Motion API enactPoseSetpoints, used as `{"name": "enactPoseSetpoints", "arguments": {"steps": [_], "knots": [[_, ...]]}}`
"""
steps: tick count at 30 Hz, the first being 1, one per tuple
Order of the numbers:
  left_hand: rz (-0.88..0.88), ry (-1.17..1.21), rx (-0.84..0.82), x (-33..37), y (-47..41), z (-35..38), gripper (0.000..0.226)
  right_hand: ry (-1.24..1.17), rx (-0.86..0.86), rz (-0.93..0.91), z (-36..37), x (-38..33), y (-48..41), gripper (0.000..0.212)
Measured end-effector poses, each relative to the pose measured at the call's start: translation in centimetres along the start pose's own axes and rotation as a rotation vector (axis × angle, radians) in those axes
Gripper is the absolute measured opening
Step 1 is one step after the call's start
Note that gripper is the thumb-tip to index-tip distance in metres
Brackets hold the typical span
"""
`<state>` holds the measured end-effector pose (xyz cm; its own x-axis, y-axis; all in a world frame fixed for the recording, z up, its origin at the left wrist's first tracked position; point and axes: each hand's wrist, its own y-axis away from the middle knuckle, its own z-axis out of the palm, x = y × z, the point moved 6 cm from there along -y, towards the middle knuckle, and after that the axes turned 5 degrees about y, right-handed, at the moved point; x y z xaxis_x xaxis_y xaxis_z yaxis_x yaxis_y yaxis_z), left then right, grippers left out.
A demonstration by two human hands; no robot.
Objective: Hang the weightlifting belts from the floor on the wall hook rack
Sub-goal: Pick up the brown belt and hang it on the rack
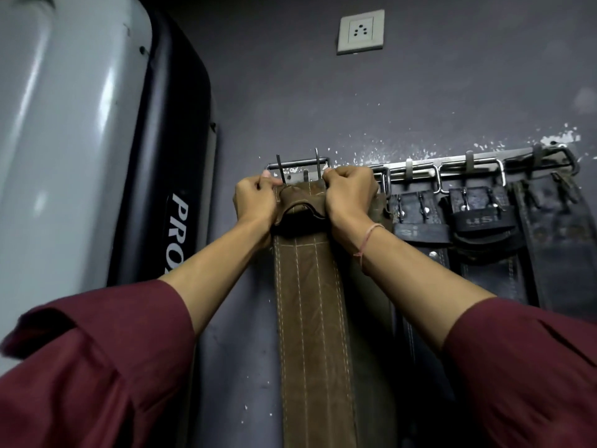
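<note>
Gripping top of brown belt: your left hand and right hand, both fists closed on buckle end, one each side. Belt: stitched leather, hanging straight down wall, buckle raised at left end of hook rack; whether it sits on hook, cannot tell. Black belts: already hanging on rack, right of yours. Socket: on wall above.

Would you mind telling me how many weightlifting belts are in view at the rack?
4: a brown belt gripped at its top by both hands at the rack's left end, then three black belts hanging rightward. More may be hidden behind.
</note>
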<state>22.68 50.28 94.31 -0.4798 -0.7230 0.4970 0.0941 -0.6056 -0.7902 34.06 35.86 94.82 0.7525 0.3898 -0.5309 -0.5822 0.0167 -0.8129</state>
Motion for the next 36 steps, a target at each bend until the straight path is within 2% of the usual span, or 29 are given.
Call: {"name": "enactPoseSetpoints", "arguments": {"steps": [4,7,12,16,21,23,26,29,33,36], "knots": [[0.039,-0.065,-0.150,-0.5,-2.2,0.9,0.039,0.044,0.021,0.065,0.4,0.2,-1.7,0.049],[0.080,-0.111,-0.217,-0.8,-2.5,1.1,0.037,0.091,0.023,0.094,0.7,0.4,-2.1,0.036],[0.129,-0.218,-0.194,-1.5,-2.4,1.2,0.045,0.155,0.020,0.117,0.3,0.1,-2.4,0.010],[0.095,-0.225,-0.207,-3.1,-2.6,0.8,0.058,0.205,0.010,0.140,0.2,0.1,-2.2,0.019],[0.102,-0.189,-0.220,-3.6,-2.2,0.7,0.057,0.196,-0.009,0.121,0.3,0.6,-1.6,0.011],[0.096,-0.171,-0.220,-4.2,-1.9,0.4,0.057,0.225,-0.020,0.074,0.3,0.7,-1.0,0.020],[0.056,-0.096,-0.192,-5.3,-1.2,-0.2,0.051,0.221,-0.048,0.016,0.3,1.0,-0.4,0.046],[0.021,-0.002,-0.166,-5.7,-0.8,-0.5,0.049,0.219,-0.084,-0.011,0.4,1.1,0.2,0.054],[-0.088,0.110,-0.087,-6.0,0.5,-1.2,0.058,0.155,-0.089,-0.079,-0.2,1.1,2.0,0.038],[-0.087,0.120,-0.114,-6.8,1.8,-1.5,0.055,0.079,-0.038,-0.078,-0.6,1.4,3.6,0.024]]}}
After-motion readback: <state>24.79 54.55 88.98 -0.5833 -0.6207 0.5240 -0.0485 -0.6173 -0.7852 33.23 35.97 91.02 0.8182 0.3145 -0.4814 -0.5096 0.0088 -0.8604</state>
